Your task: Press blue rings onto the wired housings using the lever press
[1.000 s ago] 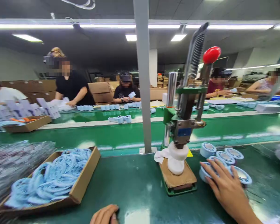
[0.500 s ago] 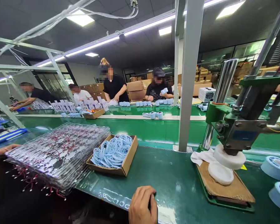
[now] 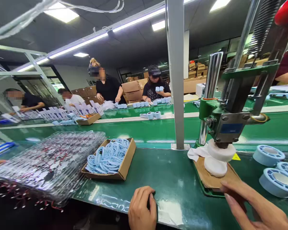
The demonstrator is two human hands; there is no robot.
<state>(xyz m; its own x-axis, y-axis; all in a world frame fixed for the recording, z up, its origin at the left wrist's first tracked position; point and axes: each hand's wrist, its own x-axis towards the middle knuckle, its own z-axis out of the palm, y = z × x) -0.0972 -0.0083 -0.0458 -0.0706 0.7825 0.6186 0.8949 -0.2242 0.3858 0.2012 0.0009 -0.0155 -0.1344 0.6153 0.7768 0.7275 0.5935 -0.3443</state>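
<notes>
My left hand (image 3: 142, 207) rests at the front edge of the green worktop, its fingers curled together and the palm side hidden. No object shows in it. My right hand (image 3: 256, 204) is over the worktop at the lower right, thumb and forefinger apart, holding nothing visible. Its forefinger tip is close to the front edge of the cardboard-covered base (image 3: 206, 175) of a green bench press (image 3: 230, 124). On this base lies a white round pad (image 3: 215, 166), below the white round block (image 3: 221, 150) on the press ram. Several light blue ring-shaped housings (image 3: 276, 182) stand right of the press.
A cardboard box (image 3: 127, 163) of light blue rings stands left of centre. Beside it, stacked clear trays (image 3: 50, 166) with red wires overhang the front edge. A grey post (image 3: 179, 80) rises behind. Across the green conveyor (image 3: 148, 134), several people work.
My right hand has come into view from the lower right, near the press base. The view has swung right, showing more blue housings. My left hand keeps its place at the edge.
</notes>
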